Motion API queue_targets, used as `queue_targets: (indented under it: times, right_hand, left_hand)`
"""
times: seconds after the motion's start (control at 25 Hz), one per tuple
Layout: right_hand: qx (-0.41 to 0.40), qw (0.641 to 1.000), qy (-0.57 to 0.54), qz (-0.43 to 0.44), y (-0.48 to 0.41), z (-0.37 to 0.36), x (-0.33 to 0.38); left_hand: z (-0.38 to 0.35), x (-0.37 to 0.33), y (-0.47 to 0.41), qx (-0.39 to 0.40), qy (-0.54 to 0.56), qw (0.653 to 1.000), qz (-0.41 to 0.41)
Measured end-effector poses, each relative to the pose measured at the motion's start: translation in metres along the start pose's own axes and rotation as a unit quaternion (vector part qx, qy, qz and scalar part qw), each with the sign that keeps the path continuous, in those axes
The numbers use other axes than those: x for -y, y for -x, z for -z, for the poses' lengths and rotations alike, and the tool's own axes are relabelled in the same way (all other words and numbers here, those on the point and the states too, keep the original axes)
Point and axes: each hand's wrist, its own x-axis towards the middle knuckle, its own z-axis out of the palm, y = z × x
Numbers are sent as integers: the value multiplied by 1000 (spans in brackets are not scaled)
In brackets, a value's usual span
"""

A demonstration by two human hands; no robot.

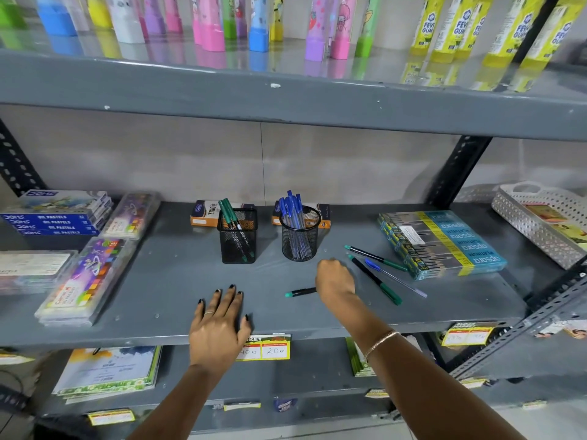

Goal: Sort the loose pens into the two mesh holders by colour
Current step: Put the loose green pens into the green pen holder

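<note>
Two black mesh holders stand on the grey shelf [178, 281]. The square holder [237, 238] has green pens in it, and the round holder [300, 237] has several blue pens. To the right lie loose pens: a green one [374, 258], a second green one [376, 280] and a blue one [394, 277] crossing it. My right hand [335, 276] is curled around a green-capped pen [300, 292] that sticks out to its left, low over the shelf. My left hand [219, 325] rests flat at the shelf's front edge, fingers spread, holding nothing.
Pastel and crayon boxes [82, 274] fill the shelf's left side. Teal pencil packs [441, 242] and a white perforated basket [540, 220] sit at the right. Two orange boxes stand behind the holders. The upper shelf [286, 93] overhangs closely.
</note>
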Motion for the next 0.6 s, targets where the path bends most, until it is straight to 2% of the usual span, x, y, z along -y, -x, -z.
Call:
queue_targets:
  times: [0.44,0.6]
  right_hand:
    - [-13,995,-91,-36,-3,-9,17]
    - [-10,985,-154,-82,-1,-8,11]
  left_hand:
    - [2,-2,-1,2,3,1000,5]
    - [1,-1,-1,-2,5,1000,4]
